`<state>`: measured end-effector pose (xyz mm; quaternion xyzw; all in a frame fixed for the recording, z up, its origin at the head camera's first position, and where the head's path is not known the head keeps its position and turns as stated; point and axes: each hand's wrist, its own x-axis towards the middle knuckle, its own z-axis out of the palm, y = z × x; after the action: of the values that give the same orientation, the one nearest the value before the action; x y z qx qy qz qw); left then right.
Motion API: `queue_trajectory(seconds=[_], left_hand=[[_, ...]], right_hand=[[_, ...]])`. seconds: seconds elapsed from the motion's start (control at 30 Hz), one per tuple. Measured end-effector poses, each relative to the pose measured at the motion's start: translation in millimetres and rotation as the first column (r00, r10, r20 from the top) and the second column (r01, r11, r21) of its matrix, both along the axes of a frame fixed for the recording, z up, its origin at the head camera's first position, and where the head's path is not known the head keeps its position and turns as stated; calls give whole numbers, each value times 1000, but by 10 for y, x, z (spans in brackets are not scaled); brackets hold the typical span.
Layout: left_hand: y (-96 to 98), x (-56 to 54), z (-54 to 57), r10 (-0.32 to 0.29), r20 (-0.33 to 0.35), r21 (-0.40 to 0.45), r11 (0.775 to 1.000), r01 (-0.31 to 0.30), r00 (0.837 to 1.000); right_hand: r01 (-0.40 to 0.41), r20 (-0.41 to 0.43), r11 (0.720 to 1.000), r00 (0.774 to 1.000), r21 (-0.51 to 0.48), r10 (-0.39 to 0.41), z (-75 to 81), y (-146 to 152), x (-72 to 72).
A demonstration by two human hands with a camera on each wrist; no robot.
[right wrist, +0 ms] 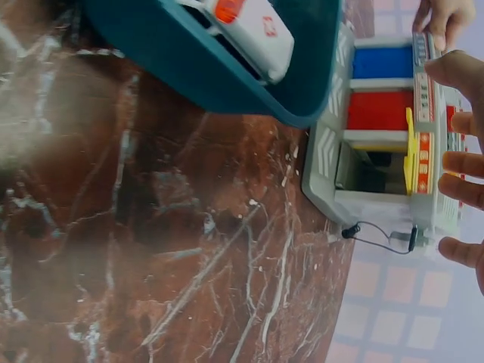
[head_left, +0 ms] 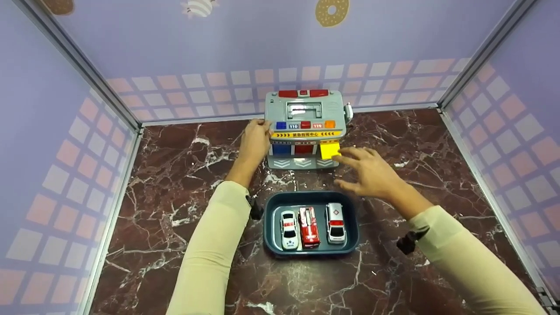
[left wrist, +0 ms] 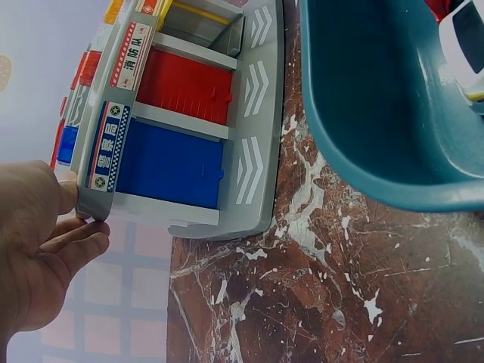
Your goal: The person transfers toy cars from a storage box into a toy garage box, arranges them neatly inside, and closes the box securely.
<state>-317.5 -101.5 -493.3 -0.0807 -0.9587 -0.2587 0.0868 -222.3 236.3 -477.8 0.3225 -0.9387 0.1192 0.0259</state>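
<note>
A grey toy garage (head_left: 302, 162) stands at the back wall, with a blue door (left wrist: 170, 164), a red door (left wrist: 184, 85) and a yellow door (head_left: 330, 151). The blue and red doors hang down; the yellow one is swung up, its bay open in the right wrist view. My left hand (head_left: 256, 142) grips the left front edge of the garage roof, thumb above and fingers beneath. Beside the yellow door, my right hand (head_left: 369, 172) is spread with nothing in it, fingertips close to the door's right edge.
In front of the garage sits a dark teal tray (head_left: 311, 253) holding a white police car (head_left: 289, 230), a red fire truck (head_left: 309, 227) and a white ambulance (head_left: 335, 223). A coiled black cord (right wrist: 378, 238) hangs on the garage's right side. Patterned panels (head_left: 205, 52) enclose the marbled tabletop (head_left: 175, 245).
</note>
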Motion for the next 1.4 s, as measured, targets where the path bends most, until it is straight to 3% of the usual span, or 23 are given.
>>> queue_trajectory(seconds=[0.53,0.97,1.2,1.4], left_hand=[[-5,-22,6,13,14,-25,1000,-12,1000],[-11,-2,-19,13,7,-7,1000,-13,1000],[8,4,-14,19,12,-1,1000,-19,1000],[13,5,-12,15,5,-4,1000,-15,1000]], right_hand=[[-177,-53,981,982,75,182,-247,-62,463],[-189,2,969,982,159,191,-447,-113,727],[-183,9,956,983,228,186,-530,-121,788],[-171,36,958,985,231,167,-556,-158,806]])
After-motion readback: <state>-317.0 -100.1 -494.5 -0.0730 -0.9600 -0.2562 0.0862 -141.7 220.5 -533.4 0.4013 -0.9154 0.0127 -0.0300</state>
